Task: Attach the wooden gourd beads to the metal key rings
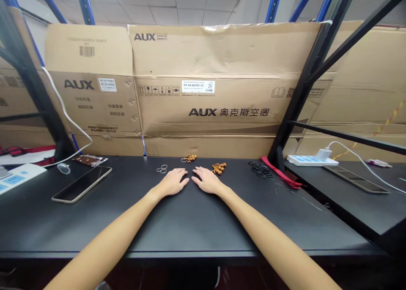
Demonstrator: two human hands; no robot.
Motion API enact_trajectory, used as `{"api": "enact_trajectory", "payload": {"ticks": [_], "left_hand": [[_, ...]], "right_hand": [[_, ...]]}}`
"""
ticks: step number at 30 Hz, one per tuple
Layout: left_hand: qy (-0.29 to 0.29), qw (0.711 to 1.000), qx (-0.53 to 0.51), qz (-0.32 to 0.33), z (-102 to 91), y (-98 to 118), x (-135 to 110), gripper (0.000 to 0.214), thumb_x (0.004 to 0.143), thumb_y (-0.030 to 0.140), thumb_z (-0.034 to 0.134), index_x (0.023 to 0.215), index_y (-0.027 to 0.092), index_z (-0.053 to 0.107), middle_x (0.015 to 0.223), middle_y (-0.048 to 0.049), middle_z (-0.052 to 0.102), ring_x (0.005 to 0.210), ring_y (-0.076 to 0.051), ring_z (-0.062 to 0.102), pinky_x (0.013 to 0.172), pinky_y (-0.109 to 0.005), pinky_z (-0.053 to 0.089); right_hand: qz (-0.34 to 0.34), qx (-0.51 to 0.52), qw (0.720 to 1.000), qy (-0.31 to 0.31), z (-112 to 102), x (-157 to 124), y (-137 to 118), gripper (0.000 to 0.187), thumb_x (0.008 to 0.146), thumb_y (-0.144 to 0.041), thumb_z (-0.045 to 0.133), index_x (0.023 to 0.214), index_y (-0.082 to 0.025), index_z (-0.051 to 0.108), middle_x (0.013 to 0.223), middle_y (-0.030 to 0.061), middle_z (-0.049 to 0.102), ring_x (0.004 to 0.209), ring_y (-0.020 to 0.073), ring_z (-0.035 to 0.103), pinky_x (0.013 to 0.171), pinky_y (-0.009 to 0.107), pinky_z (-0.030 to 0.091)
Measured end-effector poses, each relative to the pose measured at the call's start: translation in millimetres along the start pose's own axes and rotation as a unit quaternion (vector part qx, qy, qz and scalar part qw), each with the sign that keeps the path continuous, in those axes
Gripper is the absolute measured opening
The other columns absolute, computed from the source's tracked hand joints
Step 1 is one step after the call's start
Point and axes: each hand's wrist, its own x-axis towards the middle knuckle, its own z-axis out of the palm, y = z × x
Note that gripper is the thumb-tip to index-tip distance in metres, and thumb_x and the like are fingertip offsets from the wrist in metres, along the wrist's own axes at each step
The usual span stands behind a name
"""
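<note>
My left hand [173,181] lies flat, palm down, on the black tabletop [190,226], holding nothing. Beside it my right hand [207,180] rests the same way, its fingers stretched out and a small gap between the two hands. Just left of my left hand are several metal split rings [162,168]. Behind the hands sits a brown beaded charm [190,158] with a ring at its left end. Close to my right hand's outer side is a cluster of brown wooden-looking beads [219,168]. Farther right lies a pile of small black clips or rings [261,170], too small to tell.
A phone [82,184] and a white power strip [19,178] are at the left, near a small brown packet [90,160]. A red strap [281,174] lies by the black frame post [293,91] at right. Printed cardboard [209,87] walls off the back.
</note>
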Motion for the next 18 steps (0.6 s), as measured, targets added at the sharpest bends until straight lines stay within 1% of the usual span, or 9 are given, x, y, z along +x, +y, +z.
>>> {"api": "enact_trajectory", "payload": {"ticks": [10,18], "left_hand": [[-0.006,1.000,0.017,0.002,-0.1,0.4,0.2,0.046,0.092,0.043,0.035,0.122,0.015,0.054,0.133,-0.0132,0.050,0.125,-0.025,0.043,0.106,-0.040,0.033],[-0.001,1.000,0.015,0.003,-1.1,1.8,-0.5,0.043,0.092,0.041,0.037,0.121,0.015,0.055,0.133,-0.0133,0.051,0.124,-0.025,0.045,0.105,-0.040,0.034]], "right_hand": [[0.001,0.004,1.000,0.006,-0.4,-0.6,-1.1,0.052,0.091,-0.044,0.037,0.131,-0.015,0.050,0.141,0.0118,0.042,0.131,0.0247,0.037,0.109,0.039,0.028],[0.001,0.000,1.000,0.006,-1.5,-0.8,-2.7,0.051,0.091,-0.044,0.037,0.131,-0.015,0.050,0.141,0.0126,0.042,0.131,0.0248,0.038,0.109,0.039,0.028]]}}
